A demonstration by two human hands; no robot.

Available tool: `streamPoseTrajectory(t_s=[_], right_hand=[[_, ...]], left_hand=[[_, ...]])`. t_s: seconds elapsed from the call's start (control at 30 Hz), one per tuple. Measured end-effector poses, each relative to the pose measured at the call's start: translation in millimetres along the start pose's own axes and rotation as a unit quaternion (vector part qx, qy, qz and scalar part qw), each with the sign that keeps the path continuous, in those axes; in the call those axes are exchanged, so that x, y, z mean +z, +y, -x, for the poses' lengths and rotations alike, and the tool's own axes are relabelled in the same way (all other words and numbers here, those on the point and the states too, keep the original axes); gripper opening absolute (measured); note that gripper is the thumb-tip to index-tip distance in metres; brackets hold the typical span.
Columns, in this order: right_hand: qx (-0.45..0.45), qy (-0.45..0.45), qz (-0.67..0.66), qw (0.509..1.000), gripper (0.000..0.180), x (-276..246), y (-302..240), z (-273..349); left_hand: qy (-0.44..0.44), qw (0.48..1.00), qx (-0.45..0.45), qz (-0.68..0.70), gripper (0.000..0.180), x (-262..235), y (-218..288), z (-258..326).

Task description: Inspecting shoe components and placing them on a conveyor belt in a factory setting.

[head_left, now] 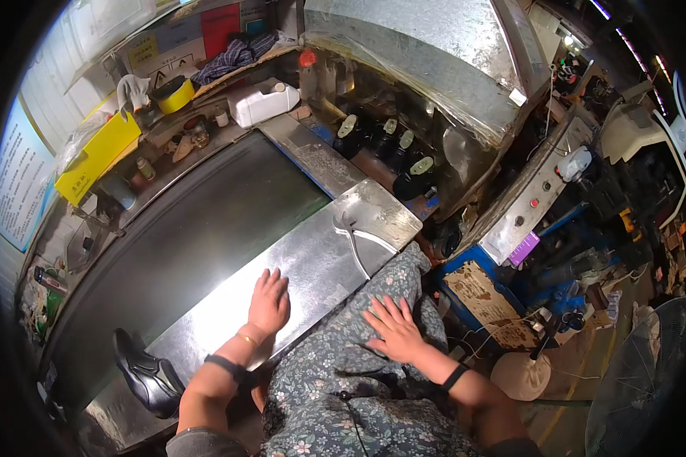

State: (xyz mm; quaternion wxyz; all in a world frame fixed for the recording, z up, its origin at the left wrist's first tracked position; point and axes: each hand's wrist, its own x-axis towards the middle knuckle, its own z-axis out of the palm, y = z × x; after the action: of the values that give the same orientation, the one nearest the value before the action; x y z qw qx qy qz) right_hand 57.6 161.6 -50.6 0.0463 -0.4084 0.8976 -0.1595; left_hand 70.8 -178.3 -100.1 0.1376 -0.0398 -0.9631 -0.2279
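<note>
ahead of the empty, fanned-out right hand (398, 332), farther from the empty, straight-fingered left hand (270, 306): silver pincers (347, 230), long axis slantwise, handles near-right, head far-left.

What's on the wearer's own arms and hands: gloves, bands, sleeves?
No gloves. Left hand: thin gold-coloured bracelet at the wrist, a wider dark band farther up the forearm. Right hand: one narrow black band near the wrist. A grey sleeve shows on the left arm, a dark sleeve on the right. No cables visible on either.
</note>
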Motion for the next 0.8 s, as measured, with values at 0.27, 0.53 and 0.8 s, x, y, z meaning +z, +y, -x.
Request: streamPoseTrajectory(t_s=[0.27, 0.53, 0.8], right_hand=[[0.12, -0.139, -0.015, 0.983, 0.056, 16.6, 37.5, 87.0], [0.14, -0.018, -0.237, 0.961, 0.035, -58.8, 80.4, 18.0], [0.151, -0.149, -0.14, 0.967, 0.048, -130.2, 136.4, -170.9]], left_hand=[[-0.15, 0.981, -0.125, -0.015, 0.031, -115.6, -20.9, 74.2], [0.016, 0.904, -0.21, 0.372, 0.043, -12.7, -7.6, -63.1], [0.013, 0.754, -0.192, 0.628, 0.039, 123.2, 27.2, -267.4]])
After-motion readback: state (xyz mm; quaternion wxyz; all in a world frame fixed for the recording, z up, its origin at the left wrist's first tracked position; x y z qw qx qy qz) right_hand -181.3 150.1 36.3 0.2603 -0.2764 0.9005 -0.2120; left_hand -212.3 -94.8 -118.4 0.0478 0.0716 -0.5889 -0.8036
